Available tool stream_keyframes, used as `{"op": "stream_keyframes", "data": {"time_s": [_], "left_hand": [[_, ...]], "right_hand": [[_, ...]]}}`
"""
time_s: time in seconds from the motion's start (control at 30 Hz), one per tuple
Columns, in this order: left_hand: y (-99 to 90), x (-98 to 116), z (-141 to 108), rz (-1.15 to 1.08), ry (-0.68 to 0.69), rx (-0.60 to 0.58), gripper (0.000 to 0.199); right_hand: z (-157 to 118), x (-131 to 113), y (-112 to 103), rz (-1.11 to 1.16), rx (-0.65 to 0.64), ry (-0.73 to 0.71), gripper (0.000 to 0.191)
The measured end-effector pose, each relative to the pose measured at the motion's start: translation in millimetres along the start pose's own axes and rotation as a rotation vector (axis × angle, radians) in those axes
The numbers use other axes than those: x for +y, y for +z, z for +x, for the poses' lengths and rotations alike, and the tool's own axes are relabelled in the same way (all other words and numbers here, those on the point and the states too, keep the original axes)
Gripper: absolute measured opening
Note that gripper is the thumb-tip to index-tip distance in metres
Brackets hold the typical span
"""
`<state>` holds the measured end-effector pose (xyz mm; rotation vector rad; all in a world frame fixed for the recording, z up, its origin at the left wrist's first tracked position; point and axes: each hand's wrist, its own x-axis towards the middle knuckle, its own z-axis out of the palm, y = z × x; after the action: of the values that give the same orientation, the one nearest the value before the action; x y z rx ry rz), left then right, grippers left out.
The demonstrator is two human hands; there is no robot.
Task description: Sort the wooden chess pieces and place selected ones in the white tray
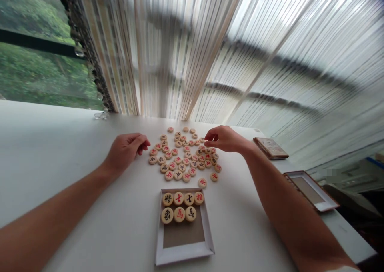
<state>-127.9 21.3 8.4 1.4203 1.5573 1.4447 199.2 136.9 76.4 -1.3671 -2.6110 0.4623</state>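
Observation:
Many round wooden xiangqi pieces [178, 160] with red or black characters lie loosely spread on the white table, most of them face up. At their left edge, my left hand [127, 148] hovers or rests with its fingers curled in; nothing shows in it. On the far right side of the spread, my right hand [223, 139] has its fingertips pinched at one xiangqi piece [202, 140], which they partly cover. Nearer to me lies a shallow white-rimmed box tray [208, 228] with a brown bottom. Two rows of xiangqi pieces [179, 215] fill its far part, characters up.
To the right, a patterned closed box [271, 148] lies near the table edge, with a framed lid or tray [312, 190] closer to me, partly behind my right forearm. A string curtain [180, 56] hangs behind the table. Clear beads [101, 115] touch the tabletop at the back left.

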Motion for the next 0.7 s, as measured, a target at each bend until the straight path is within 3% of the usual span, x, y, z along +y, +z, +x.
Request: {"op": "stream_keyframes", "data": {"time_s": [0.3,0.7], "left_hand": [[-0.1,-1,0,0.040,0.023,-0.028,0.032],[3.5,-5,0,0.023,0.014,0.016,0.024]], "right_hand": [[2,-14,13,0.020,0.062,-0.083,0.019],[3,-13,18,0.003,0.056,-0.128,0.021]]}}
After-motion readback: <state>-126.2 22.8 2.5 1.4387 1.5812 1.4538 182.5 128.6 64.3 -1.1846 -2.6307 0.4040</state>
